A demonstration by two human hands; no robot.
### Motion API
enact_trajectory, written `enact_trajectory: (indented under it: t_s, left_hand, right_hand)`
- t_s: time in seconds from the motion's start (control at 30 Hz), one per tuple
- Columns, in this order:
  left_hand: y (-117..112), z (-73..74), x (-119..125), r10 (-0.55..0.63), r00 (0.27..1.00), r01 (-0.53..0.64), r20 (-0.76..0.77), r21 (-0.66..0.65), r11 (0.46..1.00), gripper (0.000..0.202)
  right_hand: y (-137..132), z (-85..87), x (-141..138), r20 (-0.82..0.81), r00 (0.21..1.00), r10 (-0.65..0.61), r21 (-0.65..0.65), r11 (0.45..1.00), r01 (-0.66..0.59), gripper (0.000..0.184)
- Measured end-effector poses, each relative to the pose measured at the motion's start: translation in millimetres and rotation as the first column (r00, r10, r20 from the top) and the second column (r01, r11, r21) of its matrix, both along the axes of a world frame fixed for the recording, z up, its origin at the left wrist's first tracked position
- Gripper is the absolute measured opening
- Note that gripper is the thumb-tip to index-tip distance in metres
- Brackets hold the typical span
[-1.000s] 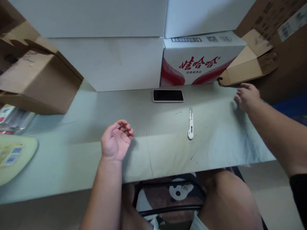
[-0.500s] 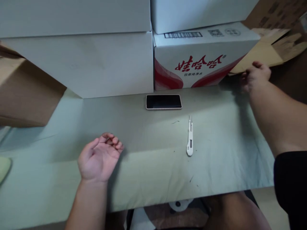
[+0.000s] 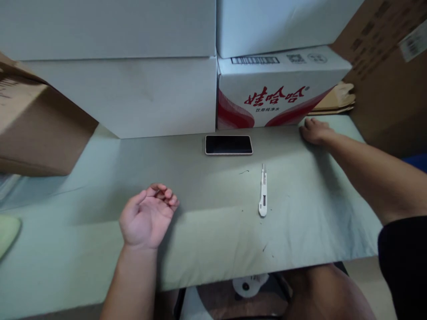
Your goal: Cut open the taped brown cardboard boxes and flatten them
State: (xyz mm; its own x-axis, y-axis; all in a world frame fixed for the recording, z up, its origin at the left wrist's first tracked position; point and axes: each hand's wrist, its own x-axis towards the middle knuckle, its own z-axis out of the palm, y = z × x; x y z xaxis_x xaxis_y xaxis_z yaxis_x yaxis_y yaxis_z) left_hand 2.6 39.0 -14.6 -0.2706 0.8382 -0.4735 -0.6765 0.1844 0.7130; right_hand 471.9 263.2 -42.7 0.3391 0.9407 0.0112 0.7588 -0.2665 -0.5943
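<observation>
My left hand (image 3: 150,218) rests palm up over the cloth-covered table (image 3: 200,244), its fingers loosely bent, apart from the thumb, and nothing in it. My right hand (image 3: 315,131) is down on the cloth by the lower right corner of a white carton (image 3: 283,98) with red printing. Its fingers are curled and their undersides are hidden. A dark-screened phone (image 3: 228,145) lies before the cartons. Between my hands, closer to the right one, lies a slim white tool (image 3: 263,193) with a thin forked tip. Folded brown cardboard (image 3: 333,101) shows beside the printed carton.
Large plain white cartons (image 3: 133,95) are stacked along the back. A brown cardboard box (image 3: 43,133) stands at left, and a tall brown cardboard panel (image 3: 383,80) at right. A pale green object (image 3: 8,233) pokes in at the left edge. Thread scraps dot the cloth.
My right hand has moved left and down from the brown cardboard to the carton's corner. Less of that cardboard sticks out now. The left hand keeps its pose; the view has shifted slightly.
</observation>
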Motion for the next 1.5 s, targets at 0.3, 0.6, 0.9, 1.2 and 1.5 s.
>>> enact_trajectory:
  t_s: [0.3,0.6,0.9,1.2,1.5]
  left_hand:
    - [-28.8,16.4,-32.8,0.032,0.988,-0.06,0.152,0.182,0.981,0.022]
    - [-61.1,23.2,-84.4,0.213,0.86,-0.331,0.464,0.189,0.925,0.017]
    - [-72.0,29.8,-113.8,0.29,0.817,-0.398,0.499,0.123,0.909,0.022]
    - [-78.6,31.9,-120.0,0.315,0.822,-0.408,0.474,0.105,0.907,0.017]
    - [-70.3,21.6,-110.5,0.805,0.584,-0.784,-0.106,0.186,0.593,0.008]
  right_hand:
    - [-70.5,75.2,-81.9,0.334,0.719,0.609,-0.614,0.719,-0.324,0.013]
    - [-97.1,85.0,-340.6,0.397,0.267,0.878,-0.462,0.442,-0.769,0.032]
    - [-148.0,92.7,-601.9,0.528,0.212,0.822,-0.13,0.324,-0.937,0.069]
    - [-150.9,88.6,-614.6,0.473,0.41,0.78,-0.05,0.488,-0.871,0.07]
    - [-199.4,46.2,-401.4,0.163,0.502,0.849,0.513,0.362,-0.778,0.062]
